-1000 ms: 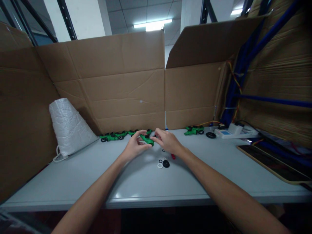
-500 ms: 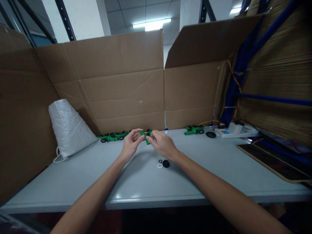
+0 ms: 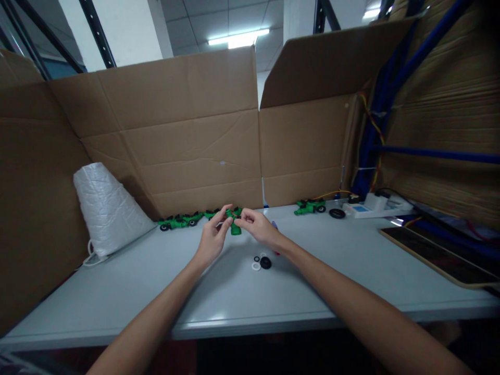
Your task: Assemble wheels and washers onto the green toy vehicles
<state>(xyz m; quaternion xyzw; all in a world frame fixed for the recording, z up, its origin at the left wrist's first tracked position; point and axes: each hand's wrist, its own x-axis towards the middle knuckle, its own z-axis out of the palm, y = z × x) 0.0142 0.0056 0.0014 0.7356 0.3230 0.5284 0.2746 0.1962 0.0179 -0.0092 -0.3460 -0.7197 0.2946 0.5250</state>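
Observation:
Over the middle of the table, my left hand (image 3: 212, 240) and my right hand (image 3: 258, 227) face each other with a green plastic toy car part (image 3: 235, 229) between their fingertips. Both hands are closed on it in a pinch, and its wider end hangs downward. Some of the part is hidden by my fingers. On the table below lie a black wheel (image 3: 265, 262), a white ring (image 3: 255, 266) and a small black ring (image 3: 257, 258). A slim blue and red object (image 3: 275, 225) is partly hidden behind my right wrist.
Green toy cars (image 3: 180, 221) stand along the back left, another green toy car (image 3: 310, 207) at the back right beside a black ring (image 3: 337, 213). A white power strip (image 3: 379, 207) and a dark flat panel (image 3: 437, 255) lie right. A silvery wrapped bundle (image 3: 111, 211) stands left; cardboard walls (image 3: 187, 140) surround the table.
The green part has turned and more of its wide lower end shows. My left fingers have straightened somewhat. The blue and red object has come into sight. The view has shifted slightly.

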